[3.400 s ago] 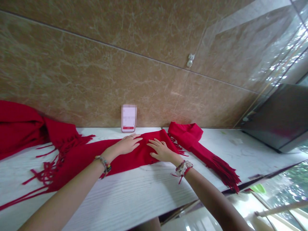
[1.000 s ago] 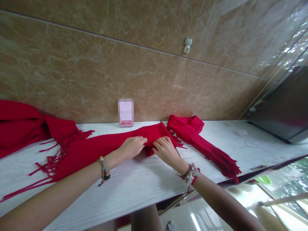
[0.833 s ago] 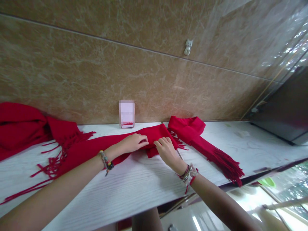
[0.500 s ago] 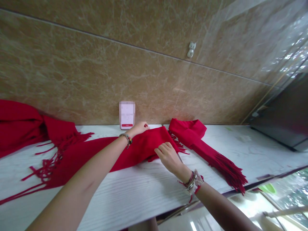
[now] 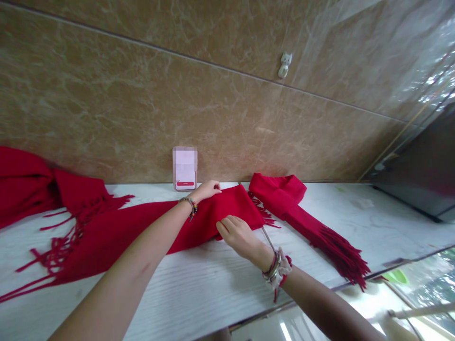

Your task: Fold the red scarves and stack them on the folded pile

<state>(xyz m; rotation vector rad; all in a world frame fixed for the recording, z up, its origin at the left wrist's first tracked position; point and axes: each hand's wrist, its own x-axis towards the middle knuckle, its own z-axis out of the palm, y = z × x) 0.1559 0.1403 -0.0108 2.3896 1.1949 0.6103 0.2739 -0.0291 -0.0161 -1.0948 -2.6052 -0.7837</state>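
A red fringed scarf (image 5: 142,222) lies lengthwise on a pale wood-grain surface, folded over at its right end. At the scarf's far edge is my left hand (image 5: 208,189), its fingers curled in a pinch on the cloth. My right hand (image 5: 240,234) is closed at the near edge of the folded part, with the fingertips turned inward on the fabric. What lies under both sets of fingers is partly hidden. Fringe shows to the left of the scarf and also beyond its folded right end.
Another red scarf (image 5: 280,194), looped over itself, lies to the right with fringe reaching the front edge. More red cloth (image 5: 24,184) is heaped at far left. A phone (image 5: 185,168) leans on the marbled wall (image 5: 142,94). A dark box-like object (image 5: 423,166) stands at right.
My right hand has slid left along the near edge of the scarf, away from the folded end. The left hand stays at the far edge. The view has shifted slightly.
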